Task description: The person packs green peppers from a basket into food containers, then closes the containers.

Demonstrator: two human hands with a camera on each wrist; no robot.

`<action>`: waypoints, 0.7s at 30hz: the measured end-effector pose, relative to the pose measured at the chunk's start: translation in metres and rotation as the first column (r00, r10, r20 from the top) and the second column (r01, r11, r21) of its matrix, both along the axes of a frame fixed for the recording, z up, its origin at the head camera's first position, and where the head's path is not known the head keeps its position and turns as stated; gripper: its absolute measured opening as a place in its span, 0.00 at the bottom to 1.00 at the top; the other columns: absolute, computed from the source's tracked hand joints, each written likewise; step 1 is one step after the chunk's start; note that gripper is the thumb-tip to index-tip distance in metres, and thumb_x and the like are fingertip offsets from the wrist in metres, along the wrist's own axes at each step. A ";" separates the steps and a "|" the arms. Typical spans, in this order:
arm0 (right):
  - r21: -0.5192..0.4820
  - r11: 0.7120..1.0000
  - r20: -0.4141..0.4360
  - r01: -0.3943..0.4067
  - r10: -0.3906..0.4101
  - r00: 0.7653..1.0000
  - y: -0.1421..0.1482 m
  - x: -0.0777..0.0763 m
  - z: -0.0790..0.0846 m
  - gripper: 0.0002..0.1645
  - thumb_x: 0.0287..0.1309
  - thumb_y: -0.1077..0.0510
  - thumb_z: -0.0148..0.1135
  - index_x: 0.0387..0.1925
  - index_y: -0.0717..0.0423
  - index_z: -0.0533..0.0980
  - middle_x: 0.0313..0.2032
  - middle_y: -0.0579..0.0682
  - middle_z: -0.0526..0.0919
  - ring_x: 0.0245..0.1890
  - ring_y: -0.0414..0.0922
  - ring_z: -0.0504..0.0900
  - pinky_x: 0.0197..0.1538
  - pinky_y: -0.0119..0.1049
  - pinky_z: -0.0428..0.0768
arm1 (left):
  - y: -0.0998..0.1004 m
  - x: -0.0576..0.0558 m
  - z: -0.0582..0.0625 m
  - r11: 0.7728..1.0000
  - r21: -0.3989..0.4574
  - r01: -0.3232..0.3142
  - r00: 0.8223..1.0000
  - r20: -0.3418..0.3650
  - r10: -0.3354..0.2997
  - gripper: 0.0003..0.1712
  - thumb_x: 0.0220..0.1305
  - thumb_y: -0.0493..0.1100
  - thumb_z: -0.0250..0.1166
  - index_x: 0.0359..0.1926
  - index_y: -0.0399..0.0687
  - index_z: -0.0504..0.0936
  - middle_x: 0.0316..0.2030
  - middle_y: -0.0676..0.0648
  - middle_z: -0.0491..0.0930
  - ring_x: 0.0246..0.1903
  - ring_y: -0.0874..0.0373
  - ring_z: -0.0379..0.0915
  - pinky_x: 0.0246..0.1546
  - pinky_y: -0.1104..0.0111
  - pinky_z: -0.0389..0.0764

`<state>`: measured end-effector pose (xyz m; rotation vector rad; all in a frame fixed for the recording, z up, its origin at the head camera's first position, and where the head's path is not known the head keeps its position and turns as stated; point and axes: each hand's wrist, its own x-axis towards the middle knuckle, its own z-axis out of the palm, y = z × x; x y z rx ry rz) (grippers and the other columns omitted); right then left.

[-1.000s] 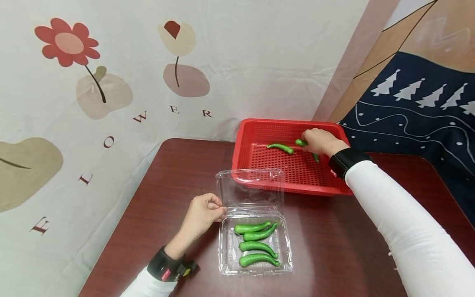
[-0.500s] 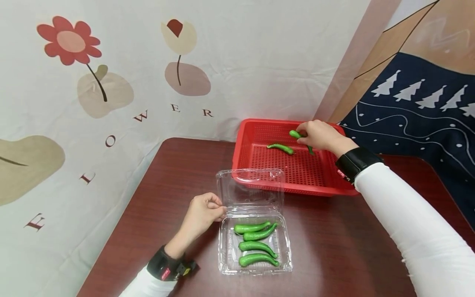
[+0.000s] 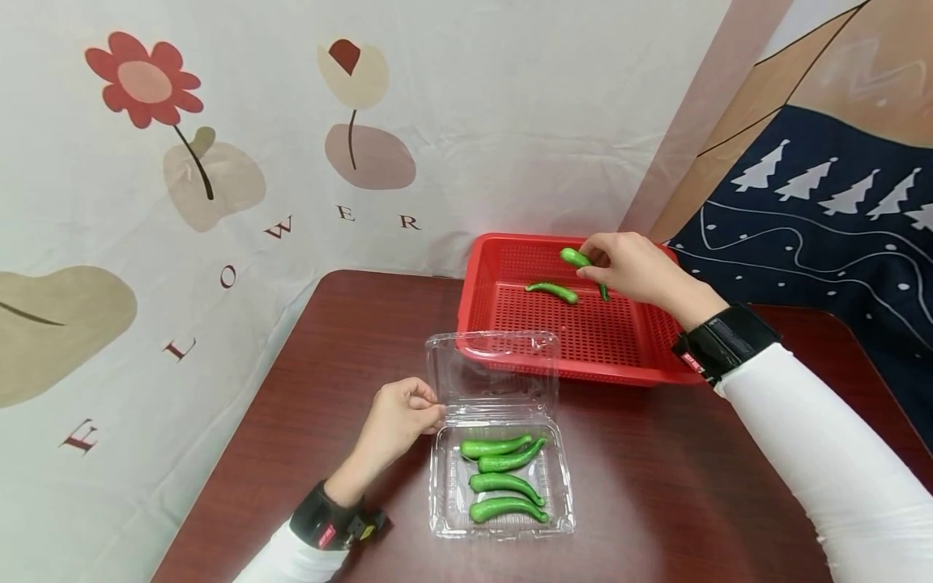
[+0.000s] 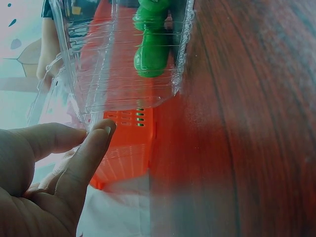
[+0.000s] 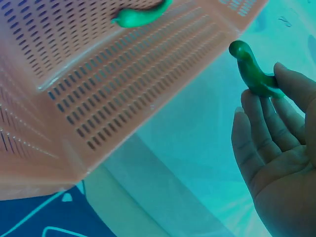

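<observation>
My right hand (image 3: 632,263) pinches a green chili pepper (image 3: 574,257) between thumb and fingertips, above the red basket (image 3: 598,352). In the right wrist view the held pepper (image 5: 249,71) sticks out beyond the fingertips. Another green pepper (image 3: 551,291) lies on the basket floor. My left hand (image 3: 397,417) pinches the left end of the hinge of a clear plastic clamshell box (image 3: 433,498); the left wrist view shows the thumb and index finger (image 4: 89,153) meeting there. Several green peppers (image 3: 504,508) lie in a column of rows in the box, stems rightward.
The clear lid (image 3: 492,356) stands raised behind the box, against the basket's front rim. Both rest on a dark red-brown wooden table (image 3: 350,340). A printed cloth (image 3: 496,105) hangs behind the table, with a dark blue patterned section (image 3: 816,227) at right.
My right hand has lifted the pepper off the basket floor, moving slightly up and left in the head view. The left hand and the box stay where they were.
</observation>
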<state>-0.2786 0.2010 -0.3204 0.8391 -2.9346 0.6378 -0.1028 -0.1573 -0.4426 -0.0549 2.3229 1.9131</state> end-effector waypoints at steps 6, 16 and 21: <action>-0.024 1.000 -0.097 -0.005 0.002 0.995 -0.001 0.019 0.004 0.16 0.65 0.59 0.73 0.52 0.58 0.84 0.39 0.52 0.88 0.37 0.47 0.83 0.42 0.45 0.85 | 0.001 -0.002 0.001 1.000 0.001 0.002 1.000 0.001 -0.002 0.09 0.58 0.26 0.72 0.33 0.32 0.77 0.27 0.37 0.87 0.26 0.54 0.86 0.30 0.66 0.91; -0.123 0.990 -0.290 -0.062 0.023 0.957 -0.008 0.048 0.008 0.21 0.59 0.61 0.77 0.54 0.57 0.85 0.41 0.52 0.87 0.33 0.45 0.78 0.32 0.35 0.78 | 0.001 -0.001 0.000 1.000 0.000 -0.006 1.000 0.000 0.006 0.10 0.58 0.26 0.73 0.33 0.32 0.77 0.27 0.36 0.87 0.26 0.54 0.85 0.30 0.64 0.91; -0.185 0.979 -0.305 -0.092 0.032 0.952 -0.014 0.062 0.008 0.21 0.56 0.62 0.79 0.53 0.57 0.85 0.39 0.49 0.87 0.35 0.42 0.79 0.34 0.34 0.81 | 0.002 0.000 0.001 1.000 -0.015 -0.009 1.000 -0.006 0.009 0.10 0.57 0.26 0.73 0.33 0.32 0.78 0.27 0.36 0.87 0.26 0.54 0.85 0.29 0.65 0.91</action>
